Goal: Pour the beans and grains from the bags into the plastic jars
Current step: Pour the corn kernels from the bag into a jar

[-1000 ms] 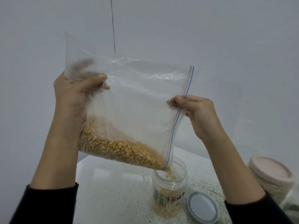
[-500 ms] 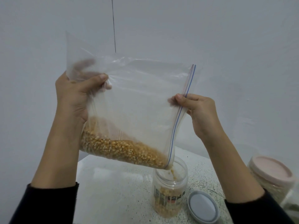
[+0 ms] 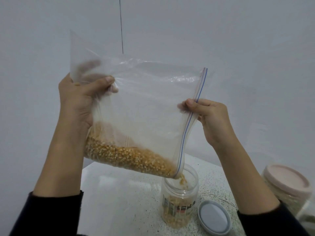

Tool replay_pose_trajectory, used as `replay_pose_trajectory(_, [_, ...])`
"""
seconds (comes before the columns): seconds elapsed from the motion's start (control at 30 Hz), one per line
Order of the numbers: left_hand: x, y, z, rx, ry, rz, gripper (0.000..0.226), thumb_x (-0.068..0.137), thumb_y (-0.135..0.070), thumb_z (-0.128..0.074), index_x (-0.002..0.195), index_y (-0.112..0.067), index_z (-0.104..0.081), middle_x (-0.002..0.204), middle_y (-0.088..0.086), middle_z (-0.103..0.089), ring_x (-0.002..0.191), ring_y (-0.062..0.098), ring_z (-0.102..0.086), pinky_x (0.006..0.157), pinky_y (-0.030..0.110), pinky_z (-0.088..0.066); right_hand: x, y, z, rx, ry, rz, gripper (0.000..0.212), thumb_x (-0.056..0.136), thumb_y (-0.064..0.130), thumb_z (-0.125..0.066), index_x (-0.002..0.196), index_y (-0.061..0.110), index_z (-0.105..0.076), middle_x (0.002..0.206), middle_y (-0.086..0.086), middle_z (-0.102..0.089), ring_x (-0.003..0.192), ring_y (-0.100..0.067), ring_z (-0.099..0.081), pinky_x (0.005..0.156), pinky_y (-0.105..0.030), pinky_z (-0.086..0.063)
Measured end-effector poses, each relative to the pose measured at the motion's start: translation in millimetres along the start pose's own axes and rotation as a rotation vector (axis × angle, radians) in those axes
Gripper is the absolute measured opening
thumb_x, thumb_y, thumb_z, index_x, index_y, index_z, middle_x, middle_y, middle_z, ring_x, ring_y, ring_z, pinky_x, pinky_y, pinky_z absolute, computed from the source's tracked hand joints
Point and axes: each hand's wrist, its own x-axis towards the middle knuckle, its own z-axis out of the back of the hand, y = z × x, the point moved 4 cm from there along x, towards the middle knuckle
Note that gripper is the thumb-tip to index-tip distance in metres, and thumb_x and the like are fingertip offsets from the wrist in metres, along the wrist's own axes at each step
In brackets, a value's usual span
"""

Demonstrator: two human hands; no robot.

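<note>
- Your bag (image 3: 146, 103) is a clear, thin zip bag, crinkled and glossy, with a blue and red zip line along its right edge. You hold it tilted in the air above the table (image 3: 129, 193), its low corner at the mouth of the jar (image 3: 179, 200).
- The corn (image 3: 126, 156), small yellow-orange kernels, lies in a sloping band along the bag's lower edge and spills out at that corner into the jar.
- Your left hand (image 3: 80, 101) grips the bag's upper left part, thumb in front, fingers curled behind the film and seen blurred through it.
- Your right hand (image 3: 209, 116) pinches the zip edge about halfway down, thumb on the near side, the other fingers curled behind.
- The jar is clear, round plastic with a printed label, upright, partly filled with corn.
- Its lid (image 3: 214, 217), a flat grey-blue disc, lies on the table just right of it.
- The table is white with dark speckles.
- A second jar (image 3: 283, 189), with a pale pink lid, stands at the right edge.
</note>
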Motion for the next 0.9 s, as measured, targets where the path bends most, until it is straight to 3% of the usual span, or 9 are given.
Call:
replay_pose_trajectory(0.27, [-2, -1, 0, 0.013, -0.008, 0.003, 0.040, 0.072, 0.009, -0.070, 0.108, -0.003, -0.059, 0.060, 0.002, -0.069, 0.054, 0.018, -0.064, 0.065, 0.029, -0.052, -2, 0, 2, 0.002, 0.018, 0.007, 0.011, 0.072, 0.016, -0.070, 0.078, 0.007, -0.072, 0.078, -0.006, -0.075, 0.081, -0.018, -0.070, 0.085, -0.024, -0.051])
replay_pose_trajectory(0.6, [-5, -1, -3, 0.020, 0.009, 0.005, 0.039, 0.072, 0.009, -0.069, 0.107, -0.004, -0.059, 0.060, 0.002, -0.069, 0.053, 0.017, -0.064, 0.064, 0.028, -0.053, -3, -5, 5, 0.011, -0.003, -0.004, 0.007, 0.076, 0.012, -0.069, 0.080, 0.007, -0.073, 0.081, -0.007, -0.075, 0.083, -0.020, -0.071, 0.090, -0.028, -0.051])
replay_pose_trajectory(0.77, [-5, -1, -4, 0.024, 0.004, 0.006, 0.039, 0.071, 0.009, -0.069, 0.106, -0.005, -0.060, 0.060, 0.002, -0.069, 0.053, 0.017, -0.064, 0.064, 0.029, -0.053, -4, -8, 6, 0.028, -0.002, -0.010, 0.019, 0.064, 0.022, -0.071, 0.077, 0.009, -0.073, 0.079, -0.006, -0.075, 0.083, -0.019, -0.071, 0.091, -0.030, -0.050])
replay_pose_trajectory(0.9, [-7, 0, -6, 0.029, -0.002, 0.003, 0.040, 0.071, 0.010, -0.070, 0.108, -0.003, -0.060, 0.061, 0.002, -0.069, 0.053, 0.018, -0.064, 0.064, 0.029, -0.053, -4, -10, 7, 0.026, -0.007, -0.017, 0.011, 0.070, 0.017, -0.070, 0.077, 0.009, -0.073, 0.079, -0.005, -0.075, 0.083, -0.019, -0.070, 0.092, -0.031, -0.050])
